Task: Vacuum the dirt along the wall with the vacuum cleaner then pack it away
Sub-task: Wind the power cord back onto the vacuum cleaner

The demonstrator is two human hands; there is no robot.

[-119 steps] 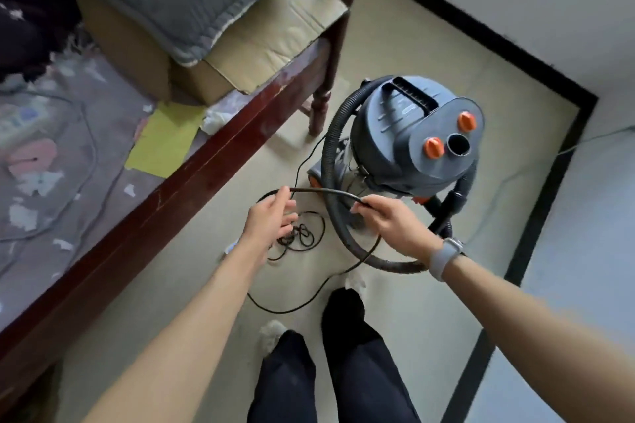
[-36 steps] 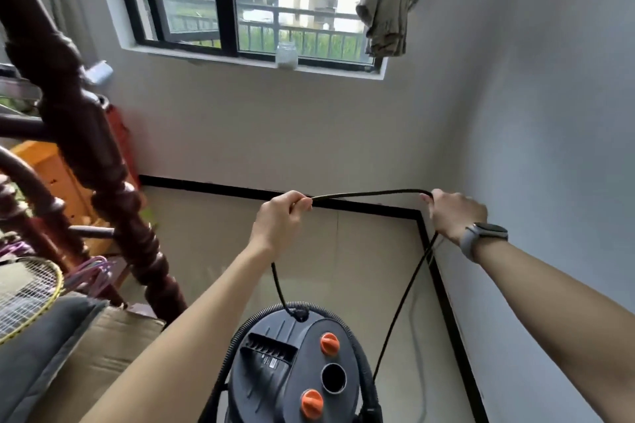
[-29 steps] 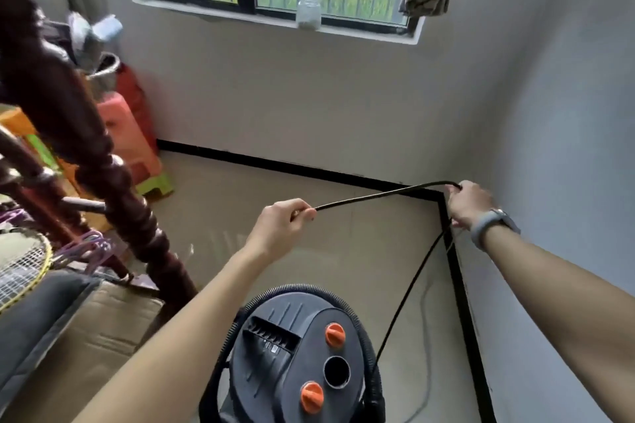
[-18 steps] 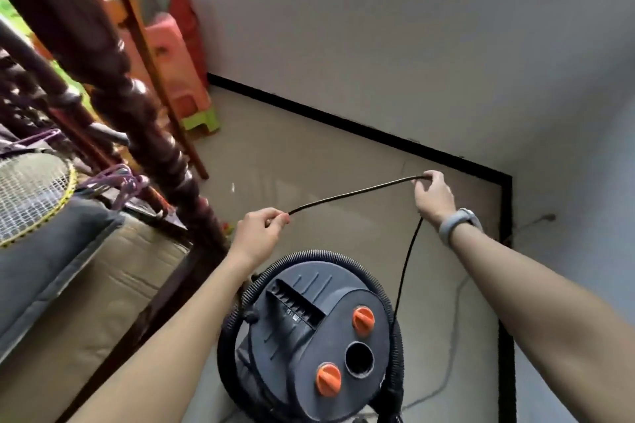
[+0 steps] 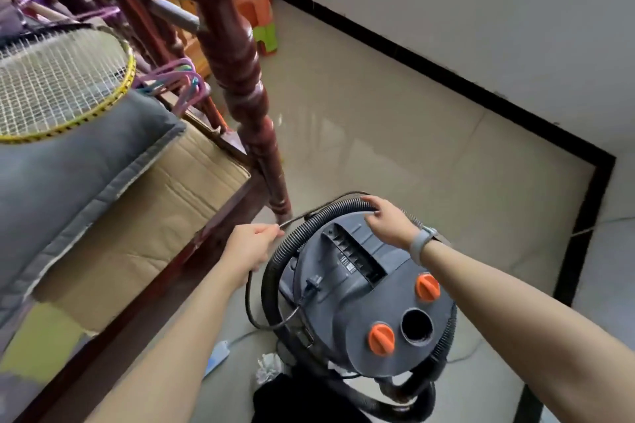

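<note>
I look down at a grey canister vacuum cleaner [image 5: 364, 302] standing on the beige tiled floor [image 5: 395, 134], close to a dark wooden bedpost [image 5: 240, 79] and near the room's corner. Its ribbed black hose [image 5: 285, 251] is looped around the body, which has 2 orange knobs [image 5: 427, 287] on the lid. My left hand [image 5: 252, 244] pinches the thin black power cord [image 5: 254, 312], which curves down to the vacuum's side. My right hand [image 5: 388, 221] rests over the hose at the far rim, fingers bent; I think it guides the cord there, though blur hides the contact. My hands are apart. I judge vacuuming finished and packing under way: the hose is coiled, the cord is only partly wrapped, and storing the machine remains. A badminton racket [image 5: 58, 86] lies on the bed.
</note>
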